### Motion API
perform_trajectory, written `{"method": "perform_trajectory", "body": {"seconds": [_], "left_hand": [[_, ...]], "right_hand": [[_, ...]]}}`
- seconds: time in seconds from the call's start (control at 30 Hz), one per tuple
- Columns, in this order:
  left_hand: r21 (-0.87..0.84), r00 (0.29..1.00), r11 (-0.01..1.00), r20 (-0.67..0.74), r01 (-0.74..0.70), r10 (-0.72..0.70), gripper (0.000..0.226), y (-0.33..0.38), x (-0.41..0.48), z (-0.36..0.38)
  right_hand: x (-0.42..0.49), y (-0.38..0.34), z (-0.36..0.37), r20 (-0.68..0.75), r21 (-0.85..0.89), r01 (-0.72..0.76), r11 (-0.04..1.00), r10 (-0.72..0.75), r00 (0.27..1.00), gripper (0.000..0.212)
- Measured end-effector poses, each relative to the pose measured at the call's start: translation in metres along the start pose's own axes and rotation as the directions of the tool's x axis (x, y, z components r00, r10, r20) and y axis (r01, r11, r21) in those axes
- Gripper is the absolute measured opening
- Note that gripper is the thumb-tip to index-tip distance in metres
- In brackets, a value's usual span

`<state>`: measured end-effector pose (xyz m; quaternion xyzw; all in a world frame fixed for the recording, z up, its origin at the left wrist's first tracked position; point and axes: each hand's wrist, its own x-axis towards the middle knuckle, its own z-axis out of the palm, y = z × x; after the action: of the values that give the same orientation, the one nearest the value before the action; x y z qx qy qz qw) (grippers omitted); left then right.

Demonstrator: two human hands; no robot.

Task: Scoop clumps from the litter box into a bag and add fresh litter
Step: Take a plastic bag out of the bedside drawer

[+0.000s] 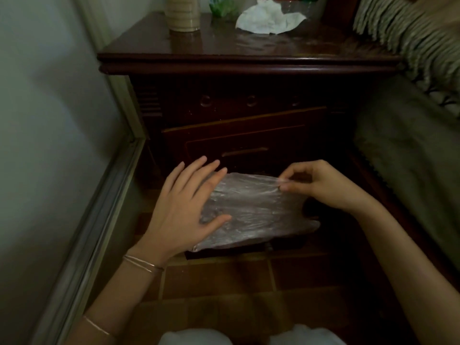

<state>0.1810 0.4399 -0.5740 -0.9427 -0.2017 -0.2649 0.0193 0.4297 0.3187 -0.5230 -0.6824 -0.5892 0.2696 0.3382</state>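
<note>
The thin clear plastic bag is held in the air in the middle of the scene, low in front of a dark wooden nightstand. It looks flat, and its mouth is not open. I judge that the step is preparing the bag; no litter box or scoop is in view. The next move probably needs the two layers rubbed apart at the edge.

The right hand pinches the far right edge of the bag between curled fingertips. The left hand lies flat on the left part, with the fingers straight and spread.

Below is a tiled floor. Far on the nightstand lies a crumpled tissue.
</note>
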Motion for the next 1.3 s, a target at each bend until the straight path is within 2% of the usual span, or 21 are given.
{"method": "perform_trajectory", "body": {"seconds": [0.07,0.17,0.33,0.43,0.53,0.7,0.97,1.13,1.3], "left_hand": [[0.002,0.999,0.999,0.036,-0.032,0.031,0.079,0.008,-0.01,0.0],[-0.033,0.994,0.999,0.105,-0.034,0.037,0.081,0.015,-0.035,0.014],[-0.102,0.968,0.995,0.251,0.011,0.015,0.07,0.027,-0.077,0.06],[-0.104,0.948,0.994,0.313,-0.023,0.055,0.065,0.034,-0.092,0.087],[-0.139,0.935,0.988,0.337,-0.069,0.113,0.058,0.037,-0.097,0.11],[-0.061,0.879,0.964,0.397,-0.26,0.262,0.055,0.037,-0.087,0.144],[0.024,0.886,0.957,0.385,-0.288,0.257,0.054,0.027,-0.08,0.175],[0.042,0.903,0.97,0.377,-0.238,0.206,0.053,0.023,-0.073,0.181],[0.072,0.926,0.997,0.377,-0.022,-0.007,0.057,0.007,-0.031,0.197]], "right_hand": [[-0.012,0.0,0.002,0.02,0.049,-0.018,0.999,0.017,1.0,0.008],[-0.032,0.012,0.018,0.048,0.034,-0.041,0.999,0.039,0.998,0.01],[-0.068,0.062,0.065,0.082,-0.035,-0.126,0.991,0.128,0.988,0.012],[-0.085,0.096,0.094,0.079,-0.033,-0.193,0.981,0.195,0.978,0.015],[-0.095,0.121,0.116,0.103,-0.013,-0.26,0.966,0.26,0.96,0.015],[-0.096,0.144,0.135,0.021,-0.043,-0.305,0.951,0.306,0.952,0.013],[-0.095,0.157,0.141,0.019,-0.103,-0.335,0.937,0.339,0.941,0.014],[-0.089,0.16,0.137,-0.018,-0.075,-0.369,0.926,0.369,0.929,0.012],[-0.08,0.161,0.127,-0.03,-0.078,-0.388,0.918,0.387,0.922,0.012]]}}
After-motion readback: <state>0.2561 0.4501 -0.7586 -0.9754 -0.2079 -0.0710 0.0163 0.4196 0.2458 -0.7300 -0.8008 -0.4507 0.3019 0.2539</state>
